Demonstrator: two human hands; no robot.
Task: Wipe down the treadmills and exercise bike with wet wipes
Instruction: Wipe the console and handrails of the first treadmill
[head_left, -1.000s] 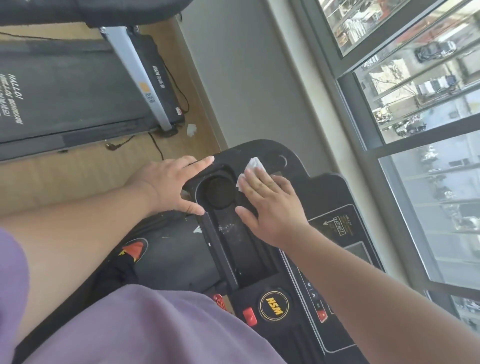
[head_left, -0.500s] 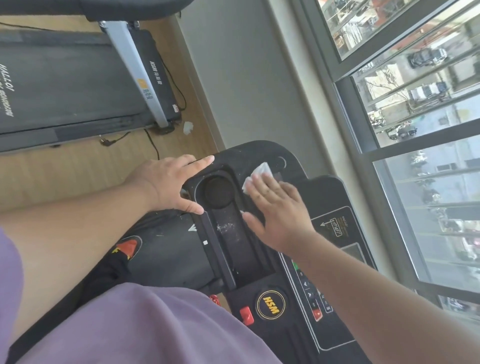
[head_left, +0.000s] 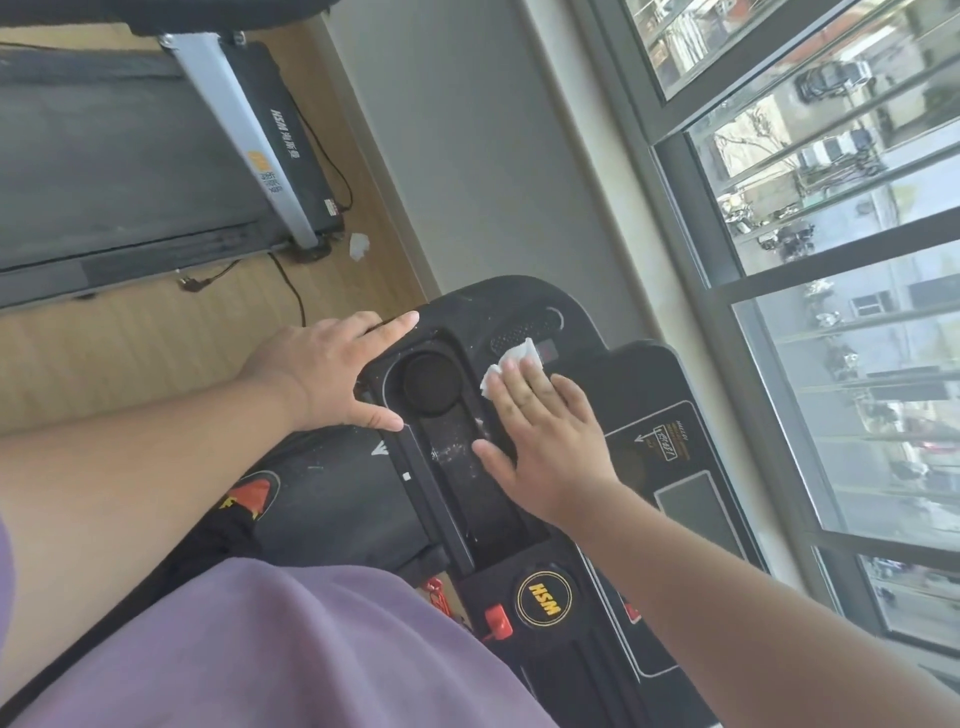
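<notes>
The left hand (head_left: 322, 371) rests with straight fingers on the left rim of the black plastic treadmill console (head_left: 639, 384), beside its round cup well (head_left: 430, 383). The right hand (head_left: 545, 441), fingers flat and extended, presses a white crumpled wet wipe (head_left: 511, 364) onto the console just right of the well, with bare panel beyond toward the grey-framed window (head_left: 727, 270).

Indoor exercise room, two treadmills (head_left: 156, 156), wood floor (head_left: 130, 353), window (head_left: 831, 260)
</notes>
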